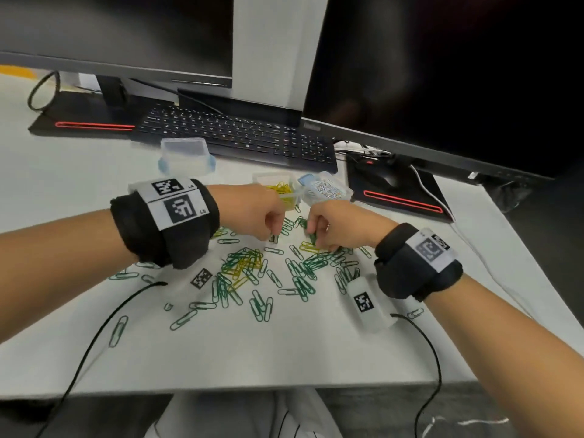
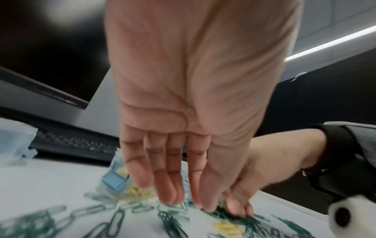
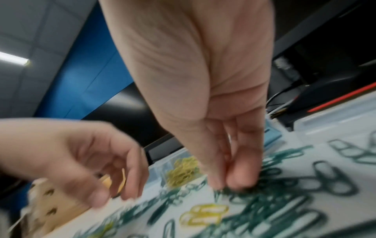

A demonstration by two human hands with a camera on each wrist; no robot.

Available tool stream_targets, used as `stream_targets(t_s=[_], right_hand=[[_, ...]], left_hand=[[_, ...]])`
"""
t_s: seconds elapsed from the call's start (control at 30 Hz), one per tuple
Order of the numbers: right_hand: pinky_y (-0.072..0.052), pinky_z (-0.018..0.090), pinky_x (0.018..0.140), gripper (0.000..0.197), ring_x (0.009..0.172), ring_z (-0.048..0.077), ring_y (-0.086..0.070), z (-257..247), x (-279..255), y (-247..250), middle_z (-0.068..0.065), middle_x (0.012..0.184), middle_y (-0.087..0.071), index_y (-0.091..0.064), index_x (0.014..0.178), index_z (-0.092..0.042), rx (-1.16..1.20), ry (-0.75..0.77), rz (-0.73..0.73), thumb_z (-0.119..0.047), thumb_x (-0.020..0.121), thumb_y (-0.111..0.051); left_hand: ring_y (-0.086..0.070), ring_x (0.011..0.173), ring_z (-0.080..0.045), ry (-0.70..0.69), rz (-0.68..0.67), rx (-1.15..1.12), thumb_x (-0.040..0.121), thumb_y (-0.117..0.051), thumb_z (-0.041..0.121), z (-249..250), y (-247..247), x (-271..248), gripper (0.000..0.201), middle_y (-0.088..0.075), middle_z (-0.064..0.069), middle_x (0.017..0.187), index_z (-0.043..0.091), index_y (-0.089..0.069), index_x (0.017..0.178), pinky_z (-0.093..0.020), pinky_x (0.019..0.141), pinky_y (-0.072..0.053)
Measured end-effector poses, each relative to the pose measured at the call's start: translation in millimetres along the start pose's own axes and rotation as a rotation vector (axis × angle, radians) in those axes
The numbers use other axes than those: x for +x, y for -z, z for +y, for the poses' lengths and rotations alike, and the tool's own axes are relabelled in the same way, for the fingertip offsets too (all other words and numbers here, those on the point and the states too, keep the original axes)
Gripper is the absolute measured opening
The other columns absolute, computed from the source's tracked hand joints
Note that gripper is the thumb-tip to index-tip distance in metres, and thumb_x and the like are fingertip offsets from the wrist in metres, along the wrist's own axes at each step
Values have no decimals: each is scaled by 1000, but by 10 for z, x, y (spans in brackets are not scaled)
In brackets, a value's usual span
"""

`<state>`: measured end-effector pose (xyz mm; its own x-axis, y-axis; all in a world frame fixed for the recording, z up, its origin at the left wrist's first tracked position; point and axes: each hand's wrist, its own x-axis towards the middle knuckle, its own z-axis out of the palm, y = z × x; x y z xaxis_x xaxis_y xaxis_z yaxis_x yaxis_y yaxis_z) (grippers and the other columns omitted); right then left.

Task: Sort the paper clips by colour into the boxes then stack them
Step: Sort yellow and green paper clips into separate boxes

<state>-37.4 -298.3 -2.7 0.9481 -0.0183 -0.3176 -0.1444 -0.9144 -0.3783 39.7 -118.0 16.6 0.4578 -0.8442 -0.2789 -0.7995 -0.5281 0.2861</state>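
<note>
From the head camera, the left hand (image 1: pixel 252 213) and right hand (image 1: pixel 335 229) are both reaching down into the scattered green and yellow wire paper clips (image 1: pixel 252 273) on the white desk (image 1: pixel 284 352). The right fingers are pinching a green clip (image 1: pixel 313 238); the left ones seem to be closing on a clip, though it is too small to be sure. Just beyond the fingertips, a clear plastic box of yellow clips (image 1: pixel 279 188) and a clear plastic box of patterned clips (image 1: pixel 327 189) are already part filled. A lidded clear box (image 1: pixel 186 156) is standing farther off, beside the black keyboard (image 1: pixel 240 134). Most green clips are lying unsorted, so sorting looks roughly midway and stacking is not yet begun.

From the left wrist, the left fingers (image 2: pixel 167 185) are hanging nearly straight and pressed together, tips at the clips.

From the right wrist, the right fingers (image 3: pixel 240 173) are pinching together on green clips; yellow ones (image 3: pixel 203 214) are lying just nearer. Open desk is lying nearer the body; the boxes and keyboard are crowding the far side.
</note>
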Motion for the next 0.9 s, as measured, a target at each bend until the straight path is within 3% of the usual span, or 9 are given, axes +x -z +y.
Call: stream_targets(t_s=[0.1, 0.17, 0.23, 0.33, 0.47, 0.57, 0.7, 0.8, 0.9], right_hand=[[-53, 23, 57, 15, 55, 12, -61, 112, -100, 120, 3, 83, -64, -62, 92, -12, 7, -54, 23, 1, 85, -62], [-52, 29, 63, 17, 70, 15, -63, 152, -128, 163, -2, 82, -62, -66, 94, -14, -139, -87, 1, -1, 85, -60], [-41, 24, 70, 17, 87, 15, -56, 118, -132, 144, -7, 87, -55, -67, 100, -16, -309, -57, 67, -10, 86, -62], [-31, 11, 59, 15, 72, 1, -46, -6, -94, 30, -16, 77, -47, -66, 99, -17, -219, 83, 132, -23, 85, -70], [-35, 18, 55, 19, 64, 2, -47, -64, 20, -101, -14, 74, -54, -69, 92, -13, -241, 103, 49, -27, 80, -76], [-46, 25, 67, 16, 76, 15, -59, -99, 71, -98, 0, 87, -68, -70, 88, -8, -312, 92, -41, -24, 85, -71], [-46, 29, 68, 10, 77, 20, -57, -163, 92, -95, 0, 81, -63, -66, 85, -9, -404, 140, -86, -18, 87, -62], [-46, 18, 63, 6, 72, 14, -58, -179, 110, -86, -1, 82, -67, -65, 89, -12, -29, 197, -21, -18, 91, -61], [-51, 18, 61, 13, 66, 10, -57, -235, 98, -100, 1, 81, -65, -64, 106, -8, 975, 140, -186, -9, 94, -57]], left_hand=[[-51, 81, -8, -31, 19, 11, 86, -63, 18, 60, -86, 70, 15, -58, 9, 88, 18, -67, 101, -11, 60, -36], [-49, 74, -7, -21, 7, 44, 86, -63, 17, 122, -87, 122, 17, -55, 12, 80, 15, -68, 101, -11, 56, -34], [-50, 74, -7, 25, -91, 95, 85, -67, 19, 174, -26, 127, 17, -57, 11, 81, 14, -68, 101, -16, 60, -40], [-54, 84, -12, 74, -221, 170, 82, -71, 28, 148, 46, 67, 21, -62, 7, 93, 15, -67, 99, -26, 76, -47], [-55, 79, -13, 140, -238, 207, 82, -70, 39, -1, 50, -94, 25, -63, 6, 86, 17, -67, 91, -27, 74, -47], [-53, 74, -15, 198, -234, 211, 81, -68, 47, -73, -29, -198, 36, -63, 3, 83, 12, -69, 91, -28, 69, -46], [-48, 66, -18, 224, -182, 186, 79, -66, 54, -62, -205, -259, 45, -58, 1, 76, 9, -64, 79, -25, 57, -36], [-56, 70, -17, 212, -106, 142, 81, -69, 44, -57, -287, -275, 33, -65, 0, 80, 11, -65, 80, -27, 63, -44], [-52, 64, -10, 195, -80, 83, 82, -70, 26, -84, -287, -290, 17, -59, 6, 69, 17, -61, 72, -24, 60, -44]])
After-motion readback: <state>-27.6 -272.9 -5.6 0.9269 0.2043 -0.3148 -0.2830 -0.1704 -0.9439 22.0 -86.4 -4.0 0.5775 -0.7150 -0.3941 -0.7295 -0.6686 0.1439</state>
